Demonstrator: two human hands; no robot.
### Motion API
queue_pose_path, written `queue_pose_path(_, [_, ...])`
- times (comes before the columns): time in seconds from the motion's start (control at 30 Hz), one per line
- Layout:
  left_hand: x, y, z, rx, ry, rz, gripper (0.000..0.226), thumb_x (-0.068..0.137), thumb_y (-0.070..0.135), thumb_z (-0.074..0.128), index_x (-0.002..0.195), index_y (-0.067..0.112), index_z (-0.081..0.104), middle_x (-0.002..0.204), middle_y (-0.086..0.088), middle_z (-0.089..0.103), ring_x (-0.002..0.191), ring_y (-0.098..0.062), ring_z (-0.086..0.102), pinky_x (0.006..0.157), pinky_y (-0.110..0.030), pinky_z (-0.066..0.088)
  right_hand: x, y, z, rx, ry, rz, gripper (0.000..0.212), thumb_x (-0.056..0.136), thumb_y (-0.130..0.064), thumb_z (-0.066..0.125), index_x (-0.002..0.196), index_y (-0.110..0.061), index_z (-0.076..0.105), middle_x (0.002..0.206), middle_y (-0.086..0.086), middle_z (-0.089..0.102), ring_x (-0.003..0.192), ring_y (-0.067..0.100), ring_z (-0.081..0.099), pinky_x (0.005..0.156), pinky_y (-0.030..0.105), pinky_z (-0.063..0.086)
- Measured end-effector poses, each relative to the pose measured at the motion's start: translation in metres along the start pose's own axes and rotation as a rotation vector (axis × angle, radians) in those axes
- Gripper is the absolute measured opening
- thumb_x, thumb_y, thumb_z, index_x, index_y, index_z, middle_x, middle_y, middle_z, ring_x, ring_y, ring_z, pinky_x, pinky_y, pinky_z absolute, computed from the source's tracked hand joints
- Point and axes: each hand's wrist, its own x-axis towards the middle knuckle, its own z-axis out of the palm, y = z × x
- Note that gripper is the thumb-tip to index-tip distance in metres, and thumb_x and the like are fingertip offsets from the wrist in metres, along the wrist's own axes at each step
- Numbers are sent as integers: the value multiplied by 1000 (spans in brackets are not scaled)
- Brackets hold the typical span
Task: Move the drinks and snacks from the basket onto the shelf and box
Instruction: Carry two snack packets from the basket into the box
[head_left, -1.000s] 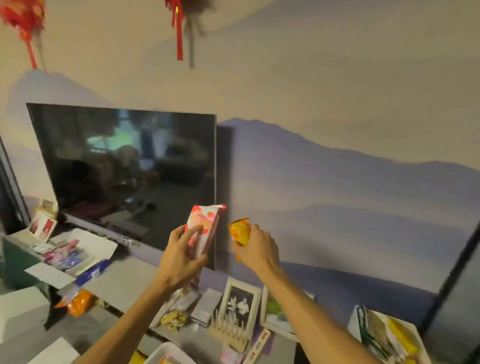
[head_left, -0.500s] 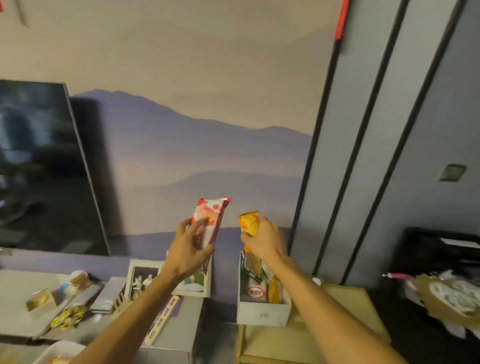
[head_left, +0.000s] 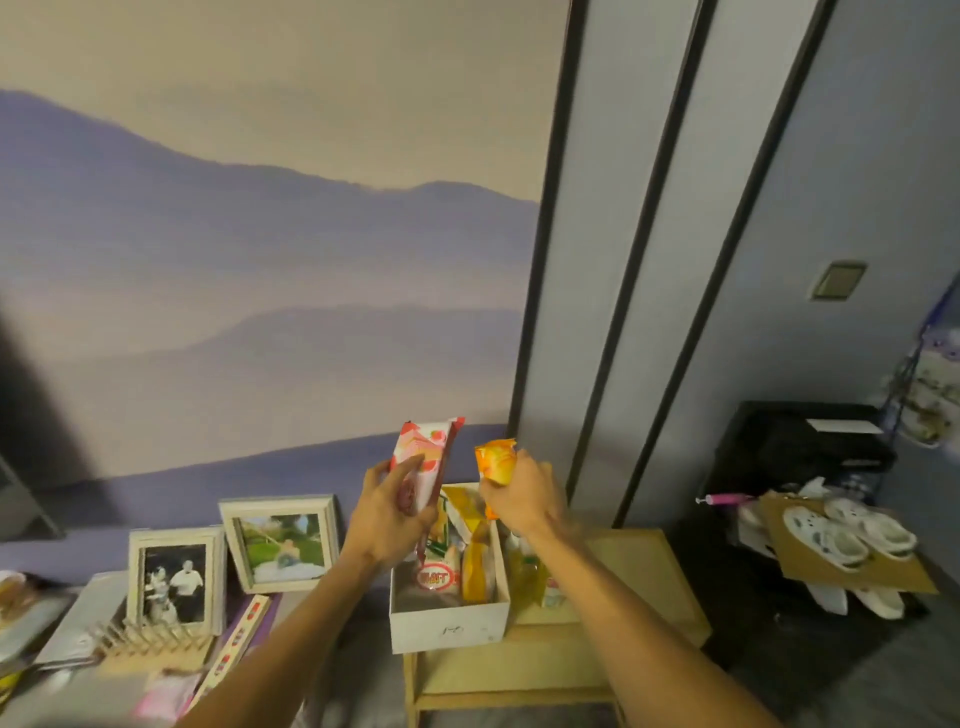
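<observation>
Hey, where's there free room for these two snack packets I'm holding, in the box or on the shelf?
The white box has bare floor in its front left corner; the rest is packed with upright packets. The wooden shelf is bare right of the yellow bottles.

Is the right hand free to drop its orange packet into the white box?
Probably yes: the right hand holds the orange packet above the white box, nothing between, though snacks already crowd it.
</observation>
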Motion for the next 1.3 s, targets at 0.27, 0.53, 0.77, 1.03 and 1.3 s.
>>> queue_pose_path(0.27, [47,-76,79,-97,-92,-228,71,96,48,70,157,41,35,165,3,22,142,-32,48,105,-50,56,52,37,105,-51,-151,94,61,92,-58,75,138,-23,55,121,1,72,108,25,73,83,36,58])
queue_pose_path(0.53, [47,-161,166,-71,-147,-397,69,100,58,56,160,40,27,168,0,15,152,-33,31,116,-45,45,64,100,226,-151,-345,82,51,93,-53,74,129,-19,60,110,1,74,98,22,74,70,28,49])
queue_pose_path(0.77, [42,-209,207,165,-209,-335,70,103,36,62,161,27,25,163,-15,18,149,-42,31,118,-52,39,71,149,287,-210,-394,117,64,95,-51,70,139,-9,52,116,9,75,104,28,75,82,36,60])
queue_pose_path(1.03, [42,-210,203,78,-190,-421,75,90,43,78,148,21,36,145,-9,41,131,-31,55,105,-45,54,69,155,290,-142,-450,197,92,90,-68,70,153,-11,36,131,6,68,115,29,71,92,42,61])
queue_pose_path(1.3, [61,-174,135,75,-205,-328,87,76,84,60,146,35,43,145,7,51,115,-11,60,96,-33,56,85,115,218,-254,-331,33,69,93,-79,50,135,-24,56,108,-4,72,96,18,72,78,33,60])
